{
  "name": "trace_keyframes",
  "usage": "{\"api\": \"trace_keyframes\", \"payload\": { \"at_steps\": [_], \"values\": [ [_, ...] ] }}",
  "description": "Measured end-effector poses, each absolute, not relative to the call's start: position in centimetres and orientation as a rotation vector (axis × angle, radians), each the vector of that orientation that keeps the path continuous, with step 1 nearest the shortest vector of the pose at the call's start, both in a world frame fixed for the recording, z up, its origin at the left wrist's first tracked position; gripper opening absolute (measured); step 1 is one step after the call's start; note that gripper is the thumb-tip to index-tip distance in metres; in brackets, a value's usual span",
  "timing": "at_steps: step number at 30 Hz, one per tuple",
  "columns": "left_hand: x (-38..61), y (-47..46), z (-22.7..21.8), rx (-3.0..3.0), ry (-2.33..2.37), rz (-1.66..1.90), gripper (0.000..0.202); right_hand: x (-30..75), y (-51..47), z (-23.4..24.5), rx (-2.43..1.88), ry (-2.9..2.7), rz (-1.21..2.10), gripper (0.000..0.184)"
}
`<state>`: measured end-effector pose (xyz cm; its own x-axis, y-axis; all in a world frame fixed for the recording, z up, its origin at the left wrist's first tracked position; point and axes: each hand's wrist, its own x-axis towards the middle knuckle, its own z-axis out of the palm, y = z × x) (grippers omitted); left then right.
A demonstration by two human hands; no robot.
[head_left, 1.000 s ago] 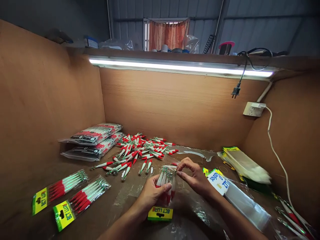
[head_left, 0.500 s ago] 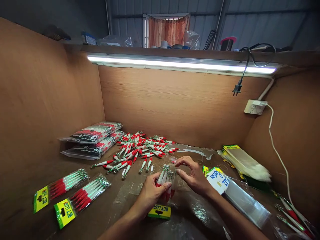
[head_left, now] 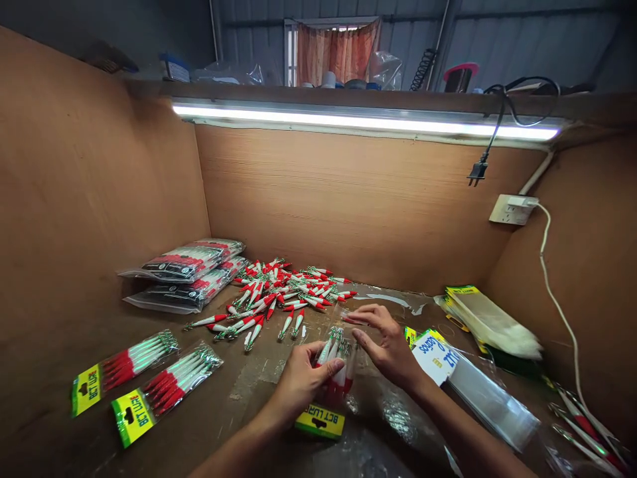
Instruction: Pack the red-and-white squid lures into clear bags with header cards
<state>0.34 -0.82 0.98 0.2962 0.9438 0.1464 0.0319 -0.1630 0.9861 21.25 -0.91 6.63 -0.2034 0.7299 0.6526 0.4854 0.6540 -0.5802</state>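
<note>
My left hand (head_left: 304, 375) is closed around a clear plastic packet of red-and-white fishing lures (head_left: 339, 372), thumb pressed over its front. The lures' green-tinted hooks point away from me, toward the packet's far end. At the near end is a yellow and green BCT LURE header (head_left: 320, 421). My right hand (head_left: 385, 342) hovers just right of the hooks, its thumb and fingers apart beside the clear film (head_left: 339, 313). Whether the fingertips touch that film I cannot tell. Beyond both hands lies a heap of loose lures (head_left: 279, 292).
Two filled lure packets (head_left: 132, 418) lie at left, below stacked bulk bags (head_left: 186, 275). On the right are clear sleeves (head_left: 492, 405), a handwritten white card (head_left: 432, 358), yellow-topped empty packets (head_left: 485, 315) and several lures (head_left: 584, 425). A plug (head_left: 478, 172) hangs from the shelf.
The camera view has shifted slightly. My left hand keeps its hold on the packet, and my right hand's fingers have moved only a little near the hook end.
</note>
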Motion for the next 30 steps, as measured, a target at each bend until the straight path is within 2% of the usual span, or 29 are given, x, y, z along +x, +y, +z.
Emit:
{"api": "trace_keyframes", "payload": {
  "at_steps": [3,6,8,10,15,23,30],
  "values": [
    [0.0,-0.4,1.2,1.302,0.905,1.150,0.047,20.9,-0.7,5.9,-1.049,-1.641,0.345,0.035],
    [-0.4,-0.2,1.7,1.243,0.879,1.252,0.047,19.8,-0.4,4.2,-1.078,-1.587,0.719,0.042],
    [-0.7,-0.1,2.0,1.263,0.876,1.273,0.045,18.8,-0.4,3.2,-0.963,-1.622,1.027,0.040],
    [-0.8,0.0,2.3,1.299,0.871,1.260,0.043,18.0,-0.6,2.7,-0.862,-1.615,1.182,0.032],
    [-1.3,0.1,2.9,1.422,0.912,1.199,0.039,17.7,-1.1,3.3,-0.879,-1.533,1.157,0.024],
    [-1.4,0.3,2.4,1.486,0.920,1.183,0.031,18.1,-0.5,2.6,-0.965,-1.450,1.158,0.024],
    [-1.1,1.0,1.1,1.373,0.893,1.161,0.043,18.0,-0.6,2.1,-0.976,-1.283,1.307,0.022]
  ]
}}
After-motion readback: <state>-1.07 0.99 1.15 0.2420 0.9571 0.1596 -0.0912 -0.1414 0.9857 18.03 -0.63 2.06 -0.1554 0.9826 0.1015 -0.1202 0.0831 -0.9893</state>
